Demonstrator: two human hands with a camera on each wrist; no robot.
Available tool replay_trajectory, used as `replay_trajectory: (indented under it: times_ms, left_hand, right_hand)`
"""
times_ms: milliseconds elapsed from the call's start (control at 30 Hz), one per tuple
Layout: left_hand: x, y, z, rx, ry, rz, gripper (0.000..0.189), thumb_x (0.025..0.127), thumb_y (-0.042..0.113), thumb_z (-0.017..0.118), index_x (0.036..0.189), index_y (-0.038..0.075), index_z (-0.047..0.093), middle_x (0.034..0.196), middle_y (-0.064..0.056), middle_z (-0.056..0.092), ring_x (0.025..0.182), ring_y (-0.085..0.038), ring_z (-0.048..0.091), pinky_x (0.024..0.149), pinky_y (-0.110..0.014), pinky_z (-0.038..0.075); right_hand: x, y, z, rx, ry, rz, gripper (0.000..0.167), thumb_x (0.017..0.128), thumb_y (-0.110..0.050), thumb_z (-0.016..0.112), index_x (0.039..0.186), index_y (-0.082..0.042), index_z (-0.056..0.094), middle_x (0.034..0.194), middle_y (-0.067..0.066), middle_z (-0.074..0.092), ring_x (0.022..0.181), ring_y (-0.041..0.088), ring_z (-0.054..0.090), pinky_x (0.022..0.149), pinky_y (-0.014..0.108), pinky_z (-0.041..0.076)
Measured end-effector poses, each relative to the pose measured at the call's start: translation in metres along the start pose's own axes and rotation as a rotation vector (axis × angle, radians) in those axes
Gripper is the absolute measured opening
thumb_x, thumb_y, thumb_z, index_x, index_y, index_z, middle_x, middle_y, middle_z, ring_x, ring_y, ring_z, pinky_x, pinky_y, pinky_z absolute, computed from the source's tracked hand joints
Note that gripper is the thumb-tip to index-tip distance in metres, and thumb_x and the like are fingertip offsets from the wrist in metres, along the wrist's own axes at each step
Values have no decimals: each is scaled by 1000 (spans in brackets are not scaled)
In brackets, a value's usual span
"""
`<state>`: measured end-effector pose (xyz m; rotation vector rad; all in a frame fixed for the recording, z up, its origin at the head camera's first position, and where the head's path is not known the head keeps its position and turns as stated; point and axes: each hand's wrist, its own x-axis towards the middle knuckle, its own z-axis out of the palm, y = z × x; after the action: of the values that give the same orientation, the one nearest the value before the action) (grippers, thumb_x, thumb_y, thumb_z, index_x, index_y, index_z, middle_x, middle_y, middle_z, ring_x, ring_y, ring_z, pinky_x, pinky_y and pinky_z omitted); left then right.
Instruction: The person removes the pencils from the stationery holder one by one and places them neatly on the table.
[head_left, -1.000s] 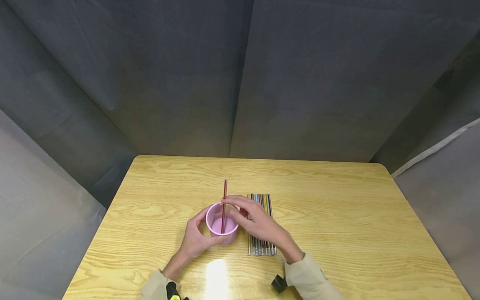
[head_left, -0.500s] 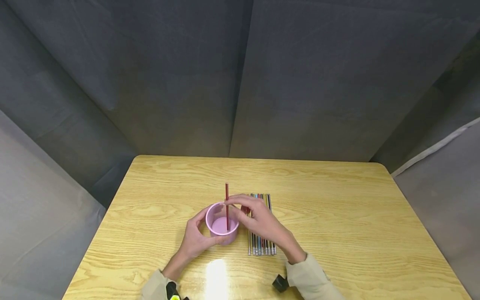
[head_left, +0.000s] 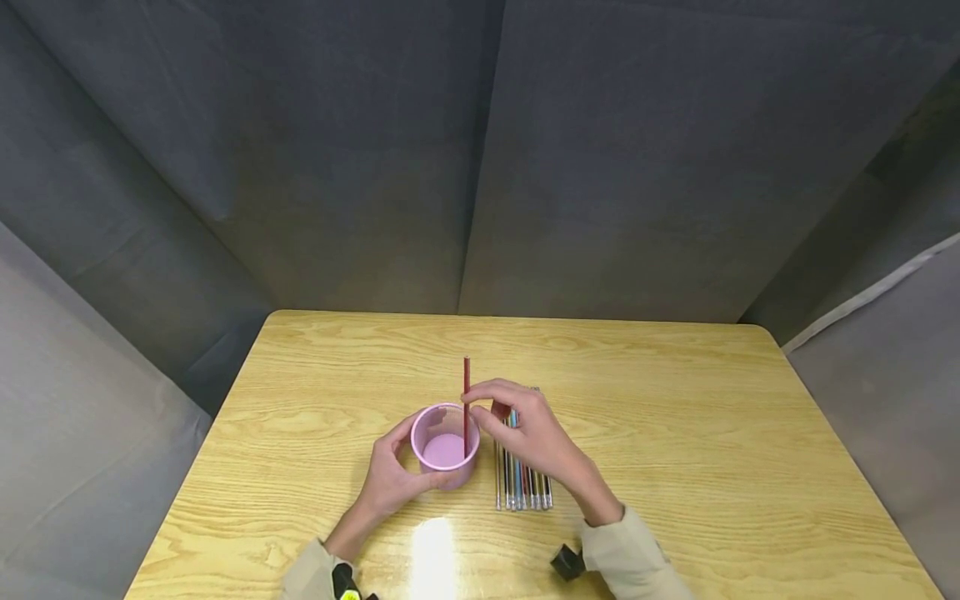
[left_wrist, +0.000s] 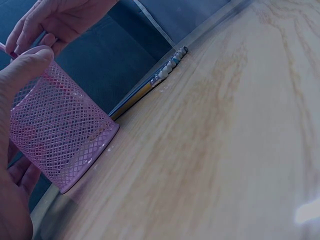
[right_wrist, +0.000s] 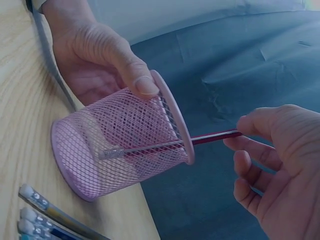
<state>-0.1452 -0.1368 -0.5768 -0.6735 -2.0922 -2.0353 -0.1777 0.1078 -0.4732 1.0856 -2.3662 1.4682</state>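
A pink mesh pencil cup stands upright on the table. My left hand holds it from the left side, with the thumb near the rim in the left wrist view. My right hand pinches a red pencil between thumb and fingertips above the cup's right rim. In the right wrist view, the pencil's eraser end hangs inside the cup, apart from its base. No other pencil shows in the cup. Just right of it lies a row of several pencils, partly covered by my right hand.
The wooden table extends to both sides and behind the cup. Grey curtains enclose it at the back and sides. A small black object sits by the right sleeve, and a glare spot shines near the front edge.
My right hand has shifted right with the red pencil, bringing it from the cup's middle to its right inner side, now nearly vertical. The left hand and cup have stayed put.
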Motion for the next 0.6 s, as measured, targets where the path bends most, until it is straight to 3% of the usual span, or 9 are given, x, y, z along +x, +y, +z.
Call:
replay_trajectory:
  times_ms: [167,600]
  left_hand:
    - [0,0,0,5,2,-6,91,66,0,97,146,-1,55,140,-27,63,127,-49,59,114,-45,48]
    - [1,-1,0,9,2,14,88,66,0,96,145,0,56,138,-23,65,126,-49,60,113,-43,50]
  right_hand:
    - [0,-3,-7,-4,35,-5,21,98,-6,72,116,-16,76,112,-1,76,74,9,60,62,25,55]
    - [2,-9,-30,-10,193,-98,20,93,4,74,107,-11,78,102,2,76,69,11,56,58,21,47]
